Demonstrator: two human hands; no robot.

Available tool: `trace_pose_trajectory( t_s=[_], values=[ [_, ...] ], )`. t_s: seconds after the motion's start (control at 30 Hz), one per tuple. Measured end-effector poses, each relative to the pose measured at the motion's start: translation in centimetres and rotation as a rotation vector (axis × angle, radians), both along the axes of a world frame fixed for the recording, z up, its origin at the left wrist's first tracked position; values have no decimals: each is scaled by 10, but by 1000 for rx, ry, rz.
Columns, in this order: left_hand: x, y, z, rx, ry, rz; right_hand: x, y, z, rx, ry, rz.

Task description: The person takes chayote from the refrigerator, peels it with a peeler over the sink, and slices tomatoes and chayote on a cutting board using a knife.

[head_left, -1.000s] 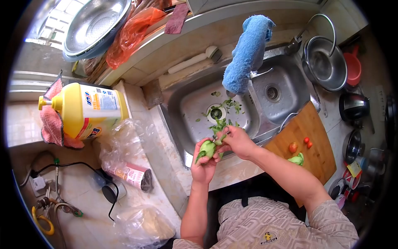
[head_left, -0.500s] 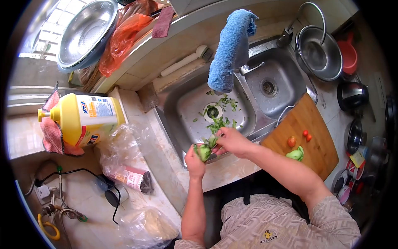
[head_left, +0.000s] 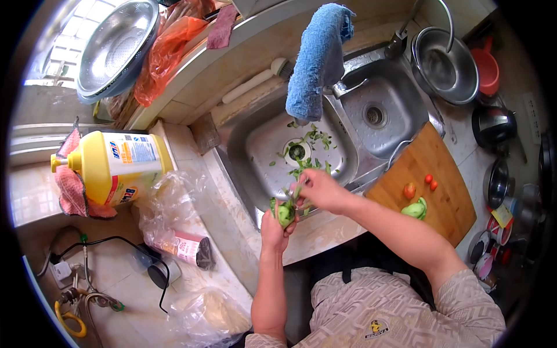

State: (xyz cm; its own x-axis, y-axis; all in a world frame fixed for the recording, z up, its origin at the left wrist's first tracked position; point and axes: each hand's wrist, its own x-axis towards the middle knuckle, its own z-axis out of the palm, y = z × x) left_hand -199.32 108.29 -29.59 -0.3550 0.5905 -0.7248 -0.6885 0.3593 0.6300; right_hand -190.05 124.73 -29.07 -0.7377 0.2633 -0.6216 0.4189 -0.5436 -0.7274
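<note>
My left hand is wrapped round a knobbly green vegetable at the near edge of the steel sink. Its skin is dark green in places and pale where peeled. Just above it, my right hand pinches a thin strip of green peel; whether those fingers also hold a small tool is hidden. Green peelings lie in the basin around the drain. A pale green peeled vegetable rests on the wooden cutting board, beside a larger tomato and two small ones.
A blue towel hangs over the faucet between the two basins. Metal bowls stand at the far right. On the left are a yellow detergent jug, clear plastic bags and a black cable.
My right hand has risen slightly and moved back from the vegetable, drawing out the peel strip. My left hand still grips the vegetable. The whole view has shifted slightly.
</note>
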Motion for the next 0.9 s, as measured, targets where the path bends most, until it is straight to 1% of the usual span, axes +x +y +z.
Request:
trace_pose_trajectory(
  t_s=[0.1, 0.13, 0.23, 0.27, 0.37, 0.4, 0.5, 0.53, 0.6, 0.63, 0.7, 0.73, 0.77, 0.83, 0.87, 0.9],
  values=[
    [2, 5, 4, -45, -222, 212, 4, 2, -8, -48, 23, -78],
    [-1, 8, 7, -40, -259, 176, 4, 1, -7, 65, -10, 57],
    [-5, 11, 1, -10, -208, 106, 2, -16, -14, 487, 282, 115],
    [-3, 13, 3, -39, -119, 86, 4, -16, -15, 571, 228, 218],
    [-8, 8, -3, 25, -130, 7, -5, 1, 0, 130, 110, 171],
    [-7, 8, -1, 83, -249, 103, -8, 3, -5, -82, 106, 73],
    [-12, 8, -3, 106, -458, 156, -10, 5, -11, -195, 93, 45],
    [-13, 3, -8, 199, -536, 143, -9, 5, -14, -216, 108, 47],
    [-15, -6, -19, 389, -691, 115, -11, 9, -17, -293, 28, -63],
    [-14, -8, -20, 398, -681, 138, -11, 9, -17, -335, -15, -118],
    [-15, -6, -19, 421, -651, 185, -11, 20, -29, -259, -20, -98],
    [-14, -3, -16, 354, -574, 223, -8, 24, -38, -221, -23, -89],
    [-13, 1, -11, 281, -506, 240, -1, 25, -51, 409, -49, 90],
    [-14, 10, -3, 135, -370, 264, 7, 30, -59, 1673, -95, 442],
    [-16, 14, -4, 123, -307, 261, 12, 22, -62, 1570, -82, 301],
    [-16, 16, -5, 109, -245, 264, 8, 19, -49, 1301, -26, 217]
  ],
)
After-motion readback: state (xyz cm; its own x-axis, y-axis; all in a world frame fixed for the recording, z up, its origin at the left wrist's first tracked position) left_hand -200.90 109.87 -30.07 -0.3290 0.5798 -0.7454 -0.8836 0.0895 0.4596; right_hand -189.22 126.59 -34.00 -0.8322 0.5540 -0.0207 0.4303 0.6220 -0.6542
